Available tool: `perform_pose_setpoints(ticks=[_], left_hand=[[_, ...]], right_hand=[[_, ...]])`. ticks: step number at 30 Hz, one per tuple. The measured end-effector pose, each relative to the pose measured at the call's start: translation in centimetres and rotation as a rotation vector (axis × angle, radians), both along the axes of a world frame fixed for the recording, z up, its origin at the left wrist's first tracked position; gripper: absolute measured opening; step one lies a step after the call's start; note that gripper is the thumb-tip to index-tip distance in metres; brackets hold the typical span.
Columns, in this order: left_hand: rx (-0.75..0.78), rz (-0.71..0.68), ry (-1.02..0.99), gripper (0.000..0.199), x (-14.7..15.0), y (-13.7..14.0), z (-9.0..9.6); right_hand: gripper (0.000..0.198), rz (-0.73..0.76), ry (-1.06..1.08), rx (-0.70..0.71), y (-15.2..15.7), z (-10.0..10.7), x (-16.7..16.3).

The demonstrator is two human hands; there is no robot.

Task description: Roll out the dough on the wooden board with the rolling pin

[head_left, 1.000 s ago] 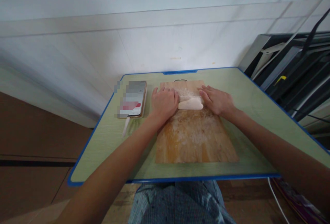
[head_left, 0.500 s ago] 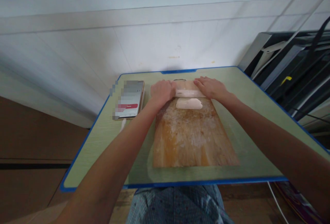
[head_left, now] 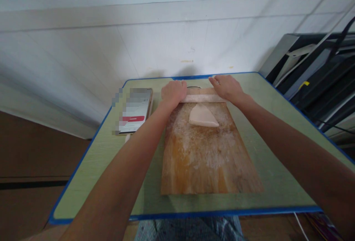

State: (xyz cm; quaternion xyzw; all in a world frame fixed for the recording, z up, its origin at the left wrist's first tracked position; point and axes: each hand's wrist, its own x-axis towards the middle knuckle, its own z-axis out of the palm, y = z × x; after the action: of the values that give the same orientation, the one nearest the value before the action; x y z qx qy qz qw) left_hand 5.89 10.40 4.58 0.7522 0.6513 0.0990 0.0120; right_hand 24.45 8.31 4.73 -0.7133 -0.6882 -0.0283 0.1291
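Fingers, head view: left hand (head_left: 174, 92) bunched over left end of rolling pin (head_left: 201, 98), undersides hidden, so cannot tell whether gripping; right hand (head_left: 227, 87) has fingers extended, not wrapped, palm over right end. Pin lies crosswise between hands. Flattened dough (head_left: 202, 117) sits on body side of fingers, midway between hands, neither clearly nearer. Its long edge runs left to right, roughly parallel with pin; narrow end faces pin, contact unclear. Floury board (head_left: 205, 163) beneath. Phone (head_left: 135, 109) left of left fingers, on table (head_left: 273, 104).
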Motion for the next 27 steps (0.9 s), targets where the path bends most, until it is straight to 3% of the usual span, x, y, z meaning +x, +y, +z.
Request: perform_pose_setpoints(ticks=[14, 17, 23, 27], left_hand=[[0.082, 0.03, -0.134, 0.051, 0.3, 1.4, 0.2], [0.087, 0.026, -0.147, 0.047, 0.3, 1.4, 0.1], [0.126, -0.029, -0.22, 0.032, -0.2, 1.6, -0.3], [0.182, -0.132, -0.333, 0.026, -0.2, 1.0, 0.1]], right_hand=[[0.06, 0.011, -0.021, 0.022, 1.8, -0.3, 0.4], [0.056, 0.127, -0.062, 0.048, 1.8, -0.3, 0.6], [0.051, 0.524, -0.2, 0.057, 0.7, -0.3, 0.7], [0.052, 0.545, -0.29, -0.033, -0.6, -0.2, 0.2]])
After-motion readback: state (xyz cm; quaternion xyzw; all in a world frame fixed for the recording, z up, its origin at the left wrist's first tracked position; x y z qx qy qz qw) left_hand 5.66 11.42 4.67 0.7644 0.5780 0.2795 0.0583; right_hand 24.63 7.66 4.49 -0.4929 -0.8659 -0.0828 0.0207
